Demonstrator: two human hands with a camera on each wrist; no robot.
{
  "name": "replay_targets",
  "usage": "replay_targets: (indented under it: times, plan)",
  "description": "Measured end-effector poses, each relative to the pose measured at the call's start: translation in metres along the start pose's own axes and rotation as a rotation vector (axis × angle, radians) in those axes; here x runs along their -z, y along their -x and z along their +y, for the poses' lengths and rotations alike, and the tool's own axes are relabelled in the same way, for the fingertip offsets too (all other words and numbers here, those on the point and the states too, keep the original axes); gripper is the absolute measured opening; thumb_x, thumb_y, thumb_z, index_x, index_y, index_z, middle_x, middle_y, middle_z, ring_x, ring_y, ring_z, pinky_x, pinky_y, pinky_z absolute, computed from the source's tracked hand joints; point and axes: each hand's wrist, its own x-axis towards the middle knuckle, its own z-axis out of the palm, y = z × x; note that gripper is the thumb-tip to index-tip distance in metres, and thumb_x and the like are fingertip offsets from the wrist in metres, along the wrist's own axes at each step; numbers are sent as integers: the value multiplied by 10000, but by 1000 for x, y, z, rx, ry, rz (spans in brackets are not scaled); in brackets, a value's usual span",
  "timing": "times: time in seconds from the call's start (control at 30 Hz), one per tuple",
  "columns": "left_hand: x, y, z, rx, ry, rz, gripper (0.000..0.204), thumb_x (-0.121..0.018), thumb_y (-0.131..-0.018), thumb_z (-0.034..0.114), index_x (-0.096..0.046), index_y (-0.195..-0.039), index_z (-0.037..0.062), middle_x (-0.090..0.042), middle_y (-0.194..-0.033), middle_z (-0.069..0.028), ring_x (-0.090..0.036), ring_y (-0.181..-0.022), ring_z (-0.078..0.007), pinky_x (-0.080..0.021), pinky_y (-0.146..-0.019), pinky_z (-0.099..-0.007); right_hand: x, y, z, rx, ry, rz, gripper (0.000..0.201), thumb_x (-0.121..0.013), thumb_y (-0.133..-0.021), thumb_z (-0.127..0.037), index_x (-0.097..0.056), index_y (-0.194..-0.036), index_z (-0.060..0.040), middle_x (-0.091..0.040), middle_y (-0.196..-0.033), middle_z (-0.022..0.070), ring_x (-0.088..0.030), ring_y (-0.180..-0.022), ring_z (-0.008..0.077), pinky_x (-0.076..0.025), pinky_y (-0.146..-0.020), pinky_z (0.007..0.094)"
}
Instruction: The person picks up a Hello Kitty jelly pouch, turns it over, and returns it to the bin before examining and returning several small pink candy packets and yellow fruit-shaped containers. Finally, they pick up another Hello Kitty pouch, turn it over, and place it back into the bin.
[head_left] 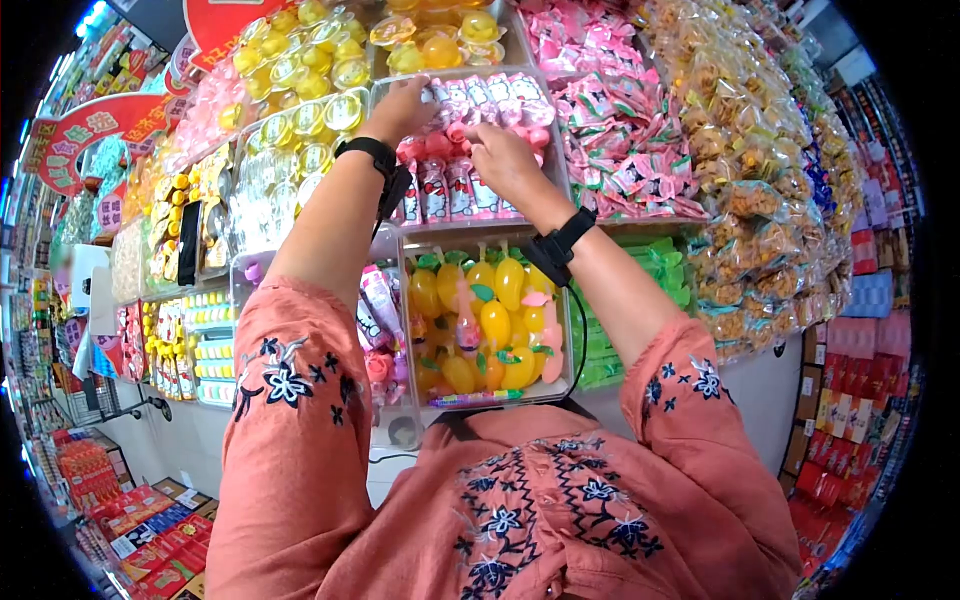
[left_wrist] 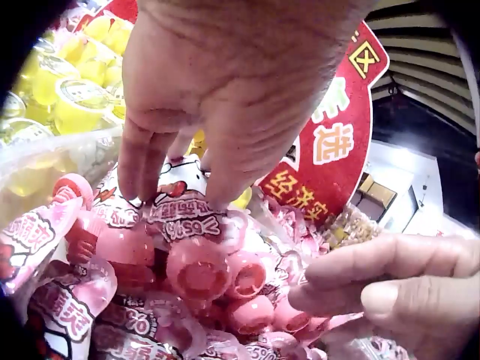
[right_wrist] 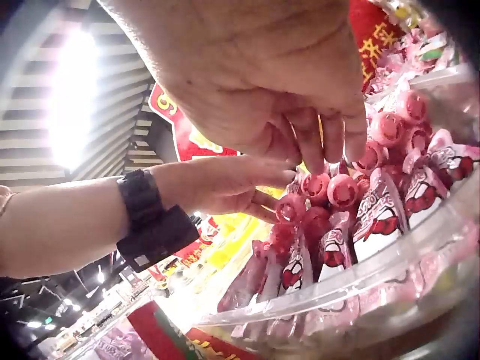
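A clear bin point(head_left: 558, 185) holds rows of pink-and-white spout pouches point(head_left: 480, 200) with a cat print and pink caps point(right_wrist: 343, 190). At the bin's far left, my left hand point(head_left: 400, 108) reaches down with fingers and thumb on either side of a printed pouch point(left_wrist: 184, 214), pinching it among the others. My right hand point(head_left: 508, 170) is over the middle of the same bin. Its fingers extend loosely to the caps, seen from the side in the left wrist view, with nothing gripped. Both wrists wear black camera bands.
Yellow jelly cups point(head_left: 300, 125) fill bins to the left, and pink wrapped sweets point(head_left: 625, 150) lie to the right. Nearer me is a bin of yellow mango-shaped jellies point(head_left: 495, 325). Bagged snacks point(head_left: 755, 215) are heaped at far right. A red sign point(left_wrist: 341, 127) stands behind.
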Motion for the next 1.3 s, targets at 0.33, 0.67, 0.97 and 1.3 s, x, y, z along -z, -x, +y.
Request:
replay_targets:
  times: [0.33, 0.67, 0.97, 1.3]
  plan:
    - [12, 18, 26, 84, -44, -70, 671, -650, -889, 409, -452, -1433, 70, -575, -1259, -340, -551, -1204, -469, -446, -1032, -477, 0, 15, 3, 5, -52, -10, 227, -539, -841, -80, -648, -1002, 38, -687, -956, 246, -652, -937, 414, -503, -862, 491]
    - [18, 21, 21, 40, 71, -49, 707, -651, -896, 423, -440, -1430, 10, -584, -1284, -313, -557, -1227, -430, -442, -1039, -460, 17, 38, -14, -57, -111, -52, 230, -556, -868, -109, -649, -1032, 23, -685, -954, 243, -662, -934, 404, -518, -852, 454]
    - [198, 109, 108, -103, 204, 112, 628, -613, -960, 487, -539, -1373, 21, -617, -1319, -138, -594, -1197, -239, -504, -937, -348, 41, 63, -80, -181, -368, -269, 242, -579, -958, -162, -646, -1140, -17, -680, -1017, 52, -606, -946, 121, -484, -853, 283]
    - [265, 347, 146, 61, 307, 360, 502, -574, -1003, 417, -570, -1357, 62, -654, -1256, -75, -643, -1112, -187, -500, -881, -301, 19, 121, -135, -153, -705, -527, 267, -579, -948, -177, -638, -1105, 31, -699, -977, 87, -648, -911, 123, -508, -840, 280]
